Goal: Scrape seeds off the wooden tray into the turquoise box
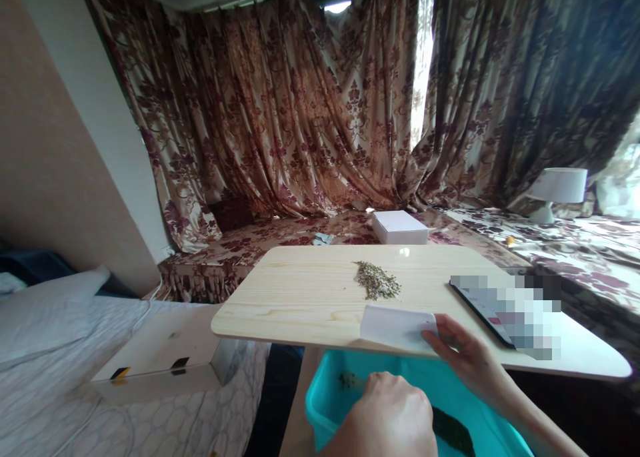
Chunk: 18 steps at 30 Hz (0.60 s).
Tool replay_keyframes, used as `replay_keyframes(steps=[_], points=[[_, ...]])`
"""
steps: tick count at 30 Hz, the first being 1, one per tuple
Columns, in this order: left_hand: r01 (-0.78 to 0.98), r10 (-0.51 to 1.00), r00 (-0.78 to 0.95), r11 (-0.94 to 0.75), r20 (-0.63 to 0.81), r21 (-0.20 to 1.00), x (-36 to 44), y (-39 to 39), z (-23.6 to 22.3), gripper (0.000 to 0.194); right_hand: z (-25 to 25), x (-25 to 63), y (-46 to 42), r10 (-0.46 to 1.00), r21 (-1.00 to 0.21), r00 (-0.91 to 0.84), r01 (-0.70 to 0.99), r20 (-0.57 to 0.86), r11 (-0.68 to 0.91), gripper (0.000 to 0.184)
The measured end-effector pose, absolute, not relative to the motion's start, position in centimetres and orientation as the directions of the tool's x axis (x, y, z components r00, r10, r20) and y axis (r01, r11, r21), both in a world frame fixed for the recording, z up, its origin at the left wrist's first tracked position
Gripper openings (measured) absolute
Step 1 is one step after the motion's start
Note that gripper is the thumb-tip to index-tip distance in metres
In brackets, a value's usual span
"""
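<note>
A loose pile of small greenish-brown dried bits (377, 281) lies on the pale wooden tabletop (295, 287). My right hand (457, 343) pinches the right end of a thin white card (393, 325) at the table's near edge, just in front of the pile. Below that edge is a turquoise plastic bin (320, 397). My left hand (387, 410) is closed in a fist over the bin; whatever its fingers hold is hidden. Beside it, inside the bin, a pale piece with dark specks (351, 381) shows, and a dark green flat thing (453, 430) lies to the right.
A tablet-like device (483, 310), partly blurred out, lies on the table's right side. Behind the table are a white box (400, 227) and a lamp (557, 187). On the bed at left rests a larger white box (165, 350). Patterned curtains (300, 110) hang behind.
</note>
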State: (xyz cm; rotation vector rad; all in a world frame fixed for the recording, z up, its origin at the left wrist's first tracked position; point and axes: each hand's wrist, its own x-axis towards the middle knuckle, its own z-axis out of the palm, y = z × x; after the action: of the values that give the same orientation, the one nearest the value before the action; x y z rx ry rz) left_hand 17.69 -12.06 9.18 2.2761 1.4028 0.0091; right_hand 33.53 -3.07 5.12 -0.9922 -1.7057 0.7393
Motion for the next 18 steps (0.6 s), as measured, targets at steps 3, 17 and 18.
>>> replay_keyframes(steps=[3,17,18], points=[[0.906,0.869,0.408,-0.348,-0.279,0.240,16.7,-12.5,10.0,0.033,5.2,34.8,-2.1,0.876,-0.847,-0.098,0.222,0.473,0.483,0.039],[0.934,0.965,0.052,0.044,-0.257,0.354,10.1,-14.9,8.2,0.033,4.4,33.6,3.0,0.855,-0.861,0.162,0.231,0.492,0.452,0.037],[0.931,0.965,0.048,0.050,-0.257,0.360,10.0,-14.9,8.0,0.032,4.1,33.5,3.2,0.850,-0.856,0.171,0.253,0.498,0.450,0.037]])
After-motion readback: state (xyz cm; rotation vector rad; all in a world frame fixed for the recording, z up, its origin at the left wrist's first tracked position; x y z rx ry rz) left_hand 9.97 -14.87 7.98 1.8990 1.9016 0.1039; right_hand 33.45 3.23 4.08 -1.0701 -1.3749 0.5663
